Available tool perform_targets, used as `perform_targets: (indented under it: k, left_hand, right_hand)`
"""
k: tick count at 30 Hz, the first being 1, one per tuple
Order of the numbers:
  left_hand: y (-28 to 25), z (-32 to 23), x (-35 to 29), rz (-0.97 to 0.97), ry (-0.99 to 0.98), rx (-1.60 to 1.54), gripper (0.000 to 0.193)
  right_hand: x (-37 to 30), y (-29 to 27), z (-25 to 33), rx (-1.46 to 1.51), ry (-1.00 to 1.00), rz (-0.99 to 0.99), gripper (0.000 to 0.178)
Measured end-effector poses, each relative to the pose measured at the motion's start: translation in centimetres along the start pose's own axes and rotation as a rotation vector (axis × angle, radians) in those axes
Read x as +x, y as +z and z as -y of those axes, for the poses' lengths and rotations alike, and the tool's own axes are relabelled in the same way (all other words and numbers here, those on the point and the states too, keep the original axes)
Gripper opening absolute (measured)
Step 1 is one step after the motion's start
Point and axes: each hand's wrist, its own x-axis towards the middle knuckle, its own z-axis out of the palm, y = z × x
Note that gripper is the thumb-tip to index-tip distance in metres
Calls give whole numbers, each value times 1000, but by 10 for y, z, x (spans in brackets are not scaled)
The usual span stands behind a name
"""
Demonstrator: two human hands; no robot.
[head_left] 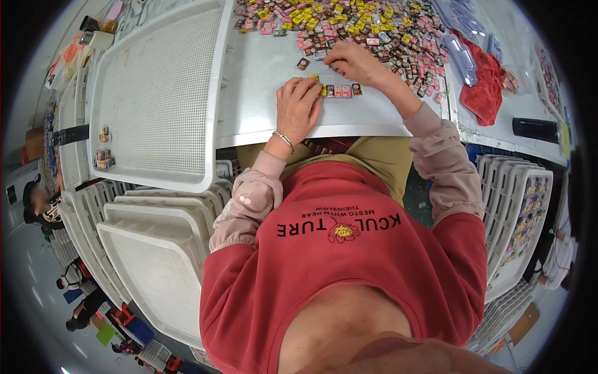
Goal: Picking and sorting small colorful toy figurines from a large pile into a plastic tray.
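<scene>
A short row of small flat packets (339, 91), yellow, black and pink, lies on the metal tabletop in front of me. My left hand (298, 107) is at its left end, fingers bent and closed against a small yellow packet (314, 78). Just beyond the row, my right hand (356, 62) has its fingers curled together at the near edge of a big loose heap of similar packets (398, 53). Whatever sits between those fingertips is too small and too hidden to name. One dark packet (303, 63) lies apart, between the heap and my left hand.
A large white mesh tray (159, 93) stands at the left, with two small packet stacks (104, 159) in its near left corner. More white trays (156, 268) are stacked below. At right lie a red cloth (483, 93), clear plastic pieces (461, 59) and a black cylinder (536, 129).
</scene>
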Motion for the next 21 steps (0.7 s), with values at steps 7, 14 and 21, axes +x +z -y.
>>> perform_targets:
  k: [7, 14, 21]
  left_hand:
    - [-10, -2, -3, 35, 3, -26, 28]
    - [-2, 43, 32, -185, -245, -112, 18]
    - [14, 50, 48, 28, -301, 138, 19]
  right_hand:
    - [6, 31, 10, -103, -89, 78, 9]
    - [-17, 52, 22, -225, -74, -188, 11]
    - [-12, 21, 15, 496, 334, -298, 18]
